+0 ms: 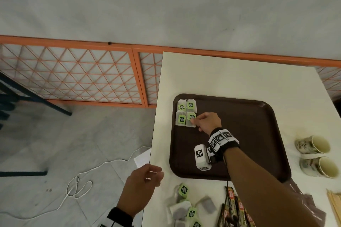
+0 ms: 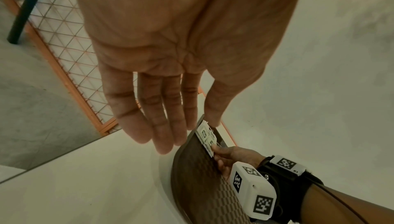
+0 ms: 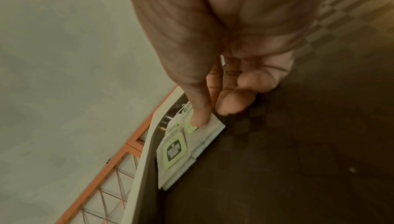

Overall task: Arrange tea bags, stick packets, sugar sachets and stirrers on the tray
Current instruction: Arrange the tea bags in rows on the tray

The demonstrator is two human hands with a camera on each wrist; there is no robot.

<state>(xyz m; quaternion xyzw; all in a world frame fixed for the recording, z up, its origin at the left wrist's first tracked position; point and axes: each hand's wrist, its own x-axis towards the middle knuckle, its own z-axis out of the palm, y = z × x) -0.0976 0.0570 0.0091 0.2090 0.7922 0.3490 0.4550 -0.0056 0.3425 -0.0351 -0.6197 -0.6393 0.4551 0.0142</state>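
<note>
A brown tray lies on the white table. Four tea bags with green tags sit in a two-by-two block in its far left corner. My right hand pinches the near-right tea bag at its tag; in the right wrist view the thumb lies on that tea bag. My left hand hovers open and holds nothing by the table's left edge, its fingers straight. Loose tea bags and stick packets lie in front of the tray.
Two patterned cups lie on their sides to the right of the tray. Wooden stirrers lie at the near right, beside a brownish plastic bag. Left of the table is an orange mesh fence and a white cable on the floor.
</note>
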